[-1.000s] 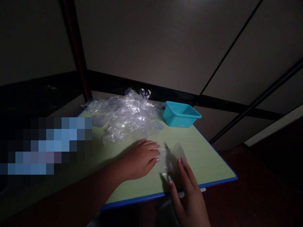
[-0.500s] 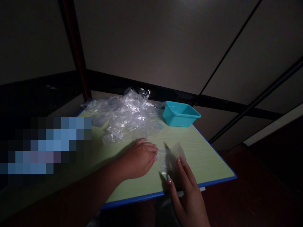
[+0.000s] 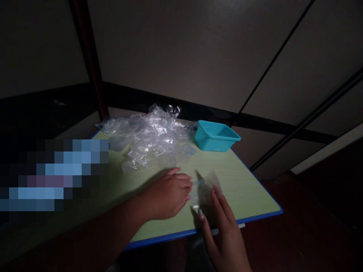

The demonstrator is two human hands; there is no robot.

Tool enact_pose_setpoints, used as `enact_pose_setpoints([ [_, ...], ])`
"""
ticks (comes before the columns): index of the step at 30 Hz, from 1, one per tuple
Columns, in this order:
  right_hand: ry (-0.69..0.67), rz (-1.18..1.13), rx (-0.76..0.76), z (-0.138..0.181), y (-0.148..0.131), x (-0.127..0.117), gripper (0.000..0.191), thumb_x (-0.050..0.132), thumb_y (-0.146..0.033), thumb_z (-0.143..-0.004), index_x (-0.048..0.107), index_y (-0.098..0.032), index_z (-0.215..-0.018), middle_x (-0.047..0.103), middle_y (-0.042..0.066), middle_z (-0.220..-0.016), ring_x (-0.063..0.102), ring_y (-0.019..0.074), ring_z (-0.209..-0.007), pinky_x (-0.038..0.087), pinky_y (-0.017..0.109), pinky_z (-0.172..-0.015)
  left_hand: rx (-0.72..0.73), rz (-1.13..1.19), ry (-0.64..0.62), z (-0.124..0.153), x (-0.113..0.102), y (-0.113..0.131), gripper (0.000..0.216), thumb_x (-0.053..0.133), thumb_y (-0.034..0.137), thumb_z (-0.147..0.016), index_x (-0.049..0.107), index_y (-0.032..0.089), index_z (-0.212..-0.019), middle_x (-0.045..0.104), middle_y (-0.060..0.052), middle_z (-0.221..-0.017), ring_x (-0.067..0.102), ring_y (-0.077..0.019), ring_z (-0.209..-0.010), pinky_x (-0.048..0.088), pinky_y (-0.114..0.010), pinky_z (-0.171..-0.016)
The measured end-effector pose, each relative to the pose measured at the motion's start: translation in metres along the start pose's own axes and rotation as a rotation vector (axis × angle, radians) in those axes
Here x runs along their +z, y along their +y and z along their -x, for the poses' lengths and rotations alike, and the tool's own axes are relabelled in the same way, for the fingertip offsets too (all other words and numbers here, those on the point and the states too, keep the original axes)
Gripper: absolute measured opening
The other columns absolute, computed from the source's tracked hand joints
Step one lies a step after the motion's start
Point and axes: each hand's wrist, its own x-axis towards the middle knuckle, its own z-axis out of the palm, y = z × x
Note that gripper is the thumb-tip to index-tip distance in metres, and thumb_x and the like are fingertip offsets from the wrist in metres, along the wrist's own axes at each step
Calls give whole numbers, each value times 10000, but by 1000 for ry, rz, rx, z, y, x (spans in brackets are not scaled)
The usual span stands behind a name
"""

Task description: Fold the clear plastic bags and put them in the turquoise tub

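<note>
A small clear plastic bag (image 3: pixel 214 180) lies on the table in front of me, its right side folded up. My left hand (image 3: pixel 170 194) rests palm down at the bag's left edge, fingers stretched out low over the table with the tips at the plastic. On the other side is my right hand (image 3: pixel 225 230), its thumb and forefinger apart. The forefinger touches the raised flap of the bag, while the thumb is at its near edge. Beyond my left hand spreads a heap of crumpled clear plastic bags (image 3: pixel 159 132).
A turquoise plastic basin (image 3: pixel 215 142) stands at the table's far right. The pale green table (image 3: pixel 241 189) has a blue edge. Dark panelled walls (image 3: pixel 181 56) rise behind it. A pixelated patch covers the left side.
My left hand has shifted slightly right and nearer to me, closer to the bag. My right hand has barely moved, its thumb a little further left.
</note>
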Motion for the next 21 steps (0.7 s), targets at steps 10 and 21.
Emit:
enact_pose_setpoints([
  [10,-77,2,-64,-3,-2,-3,534,449,-243,-898,303,-219,-1411,284,109,-1471,317,300,-1325,413,509,-1010,18,4,-59,0,1,0,240,450,208,-903,630,180,-1060,675,-55,-1070,556,-211,-1083,287,-425,-1049],
  [21,-82,-43,-108,-1,-4,-8,597,450,-225,-891,212,-225,-1438,329,119,-1454,364,289,-1303,432,504,-994,21,27,-103,-1,-1,0,199,449,226,-906,625,205,-996,676,-32,-1054,575,-198,-1043,331,-415,-1014],
])
